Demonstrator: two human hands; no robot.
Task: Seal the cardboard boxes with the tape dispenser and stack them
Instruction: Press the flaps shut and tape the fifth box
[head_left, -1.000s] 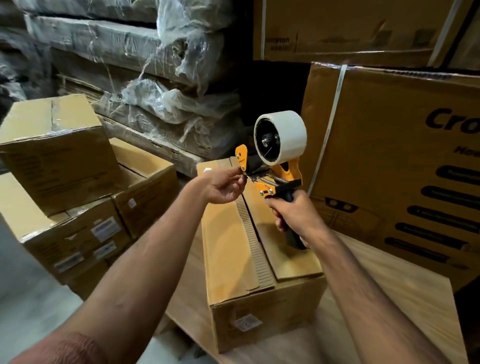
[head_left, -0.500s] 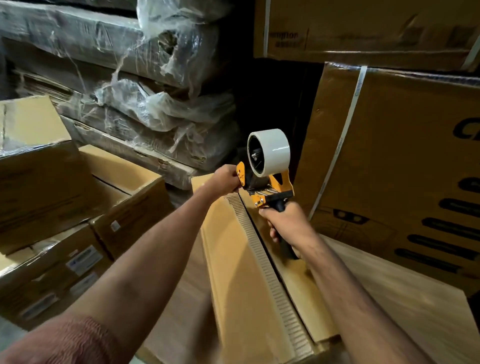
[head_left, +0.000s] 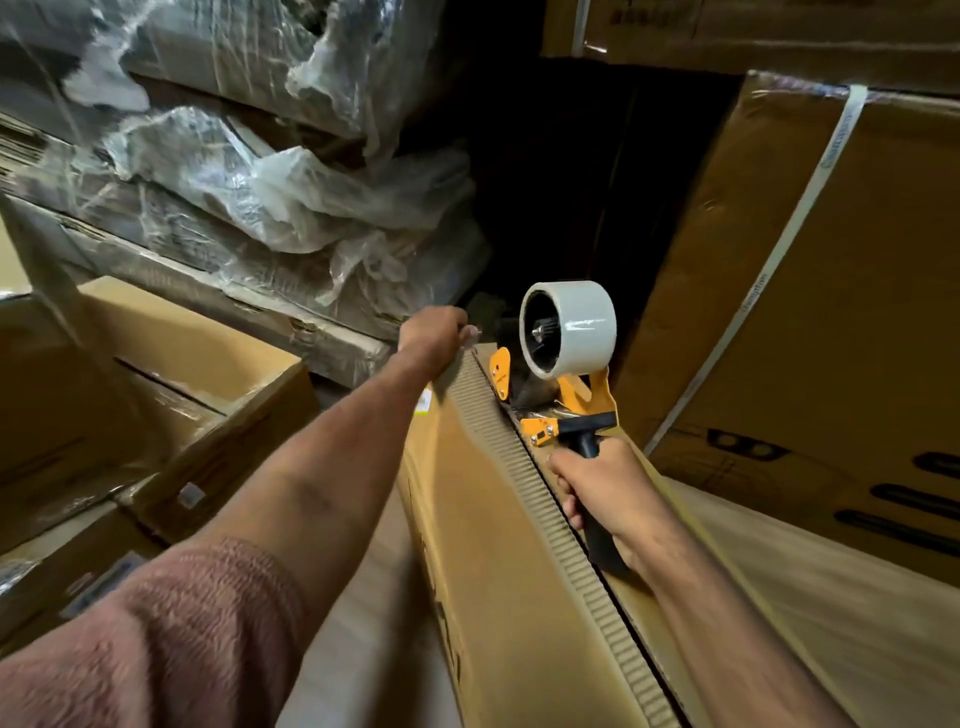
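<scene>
A long cardboard box (head_left: 498, 545) lies in front of me, its two top flaps meeting at a corrugated seam. The orange tape dispenser (head_left: 561, 395) with a white tape roll sits at the far end of that seam. My right hand (head_left: 597, 488) grips its black handle. My left hand (head_left: 434, 338) reaches to the box's far end and pinches the loose tape end there, fingers curled just left of the dispenser's nose.
Taped cardboard boxes (head_left: 156, 389) are stacked at the left. Plastic-wrapped flat bundles (head_left: 234, 182) pile up behind them. A large printed carton (head_left: 831, 312) with a white strap leans at the right. A wooden surface (head_left: 831, 597) carries the box.
Both hands and the dispenser have moved away from me to the box's far end. The dispenser has come down onto the seam. My view has dropped closer to the box.
</scene>
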